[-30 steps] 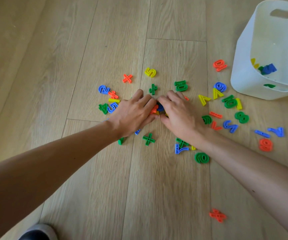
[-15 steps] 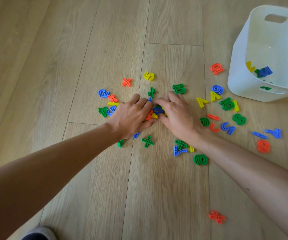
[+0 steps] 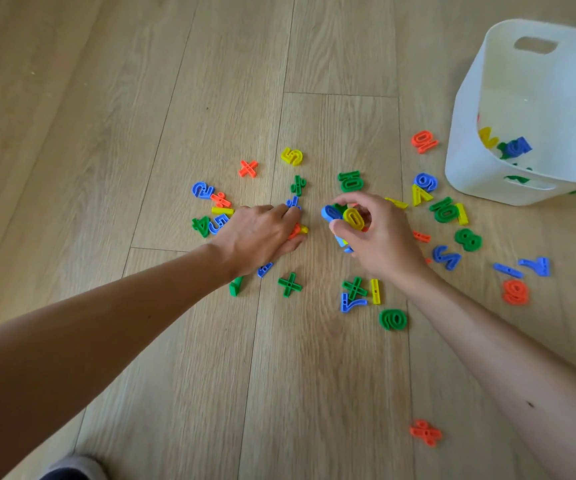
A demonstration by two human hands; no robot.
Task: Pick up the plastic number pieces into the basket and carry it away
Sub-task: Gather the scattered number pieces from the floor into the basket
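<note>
Since a second ago the right hand (image 3: 380, 237) has parted from the left hand (image 3: 258, 233) and lifted. Its fingers (image 3: 352, 199) curl round several number pieces (image 3: 352, 218): blue, yellow, green. Left fingers (image 3: 279, 211) lie flat, pressing orange and yellow pieces (image 3: 298, 231). White basket (image 3: 470, 140), well right of the fingers, holds yellow, blue and green pieces. Green 10 (image 3: 349, 180) lies just beyond the right fingers. Wood-plank floor (image 3: 175, 98).

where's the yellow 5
Head view, mid-floor: the yellow 5 lies beyond the left hand, between the orange x and the green 10.
</note>
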